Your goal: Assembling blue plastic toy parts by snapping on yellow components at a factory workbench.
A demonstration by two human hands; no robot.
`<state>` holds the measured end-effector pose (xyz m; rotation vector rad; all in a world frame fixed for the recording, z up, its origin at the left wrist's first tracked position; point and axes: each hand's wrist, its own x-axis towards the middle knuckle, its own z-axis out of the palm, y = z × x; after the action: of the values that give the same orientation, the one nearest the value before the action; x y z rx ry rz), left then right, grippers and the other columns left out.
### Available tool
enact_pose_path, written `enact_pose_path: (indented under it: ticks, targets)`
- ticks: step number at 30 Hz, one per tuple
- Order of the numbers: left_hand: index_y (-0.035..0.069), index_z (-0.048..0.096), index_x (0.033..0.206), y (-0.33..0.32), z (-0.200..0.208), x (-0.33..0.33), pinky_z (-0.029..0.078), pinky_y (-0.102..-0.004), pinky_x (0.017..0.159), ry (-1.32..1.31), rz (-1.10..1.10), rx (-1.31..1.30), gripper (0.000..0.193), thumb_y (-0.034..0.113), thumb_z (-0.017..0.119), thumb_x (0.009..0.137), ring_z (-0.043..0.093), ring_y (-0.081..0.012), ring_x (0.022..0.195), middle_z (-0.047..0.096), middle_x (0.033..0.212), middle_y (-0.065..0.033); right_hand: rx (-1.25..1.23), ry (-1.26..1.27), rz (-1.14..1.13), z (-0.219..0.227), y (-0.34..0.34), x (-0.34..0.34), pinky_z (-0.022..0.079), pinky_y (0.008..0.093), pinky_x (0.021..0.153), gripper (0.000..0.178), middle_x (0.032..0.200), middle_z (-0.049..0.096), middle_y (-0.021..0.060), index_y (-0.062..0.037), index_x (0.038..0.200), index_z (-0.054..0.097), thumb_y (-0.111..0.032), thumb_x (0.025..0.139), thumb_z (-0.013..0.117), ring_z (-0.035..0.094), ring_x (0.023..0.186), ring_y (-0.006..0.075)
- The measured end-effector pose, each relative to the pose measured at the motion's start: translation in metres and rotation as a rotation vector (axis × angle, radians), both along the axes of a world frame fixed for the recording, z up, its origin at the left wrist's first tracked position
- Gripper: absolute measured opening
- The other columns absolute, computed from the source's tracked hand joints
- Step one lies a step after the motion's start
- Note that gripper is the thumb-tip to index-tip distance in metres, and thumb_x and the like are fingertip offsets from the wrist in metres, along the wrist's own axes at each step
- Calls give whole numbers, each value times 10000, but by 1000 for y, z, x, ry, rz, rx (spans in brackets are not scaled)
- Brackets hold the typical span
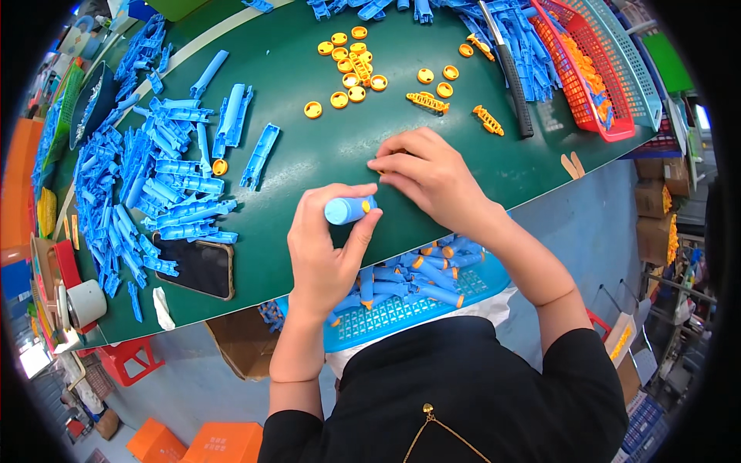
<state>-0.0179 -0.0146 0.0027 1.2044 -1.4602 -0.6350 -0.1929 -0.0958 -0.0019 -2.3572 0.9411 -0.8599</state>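
Observation:
My left hand (320, 247) is wrapped round a short blue plastic tube (340, 211), its round end facing up and a small yellow spot on its side. Just right of it, my right hand (434, 176) hovers over the green table with thumb and fingers pinched together. A trace of orange shows at those fingertips, too small to name. Beyond both hands lie loose orange-yellow discs (339, 99) and ribbed orange-yellow pieces (427, 102). Below my forearms, a blue basket (359, 330) holds several blue tubes (438, 293) with orange ends.
Blue half-shell pieces (185, 167) are heaped on the left of the green table (293, 154), beside a phone (202, 266). A black-handled tool (515, 92) lies at the right, near a red basket (627, 123) of orange parts. More blue pieces line the far edge.

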Motion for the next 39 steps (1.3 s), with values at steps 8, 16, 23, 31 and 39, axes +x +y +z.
enact_pose_path:
  ticks: [8,16,23,31,39]
  targets:
    - [35,596,943,-6,2,-4,466,-371,681,-294,45,17,265,63,756,733,578,-283,801,638,867,-95,24,54,-43,2,-12,3,463,327,772,148,941,606,70,-41,957,689,-58,812,666,565,890,235]
    - [37,634,919,-9,2,-1,458,-338,682,-290,25,-14,254,63,778,712,576,-253,778,642,848,-75,-14,101,-155,7,-4,5,443,333,798,242,918,584,67,-59,980,691,-119,751,738,540,884,245]
    - [1,616,943,-9,1,1,460,-357,695,-305,9,-15,260,51,740,719,573,-298,811,622,868,-117,177,-231,174,45,5,7,469,336,762,267,940,611,86,-51,985,688,-99,728,747,580,877,245]
    - [-9,602,931,-8,-2,1,461,-367,702,-284,2,-42,272,-11,702,678,570,-318,821,606,867,-131,93,-108,230,57,12,12,492,300,669,271,905,598,86,-24,1013,677,-19,745,714,597,792,207]
    - [-2,590,891,-7,-1,-2,451,-369,663,-305,43,-24,264,-26,702,652,560,-314,775,585,816,-127,80,-104,214,57,15,13,490,299,645,296,877,586,89,-22,1027,670,-1,735,713,595,756,220]
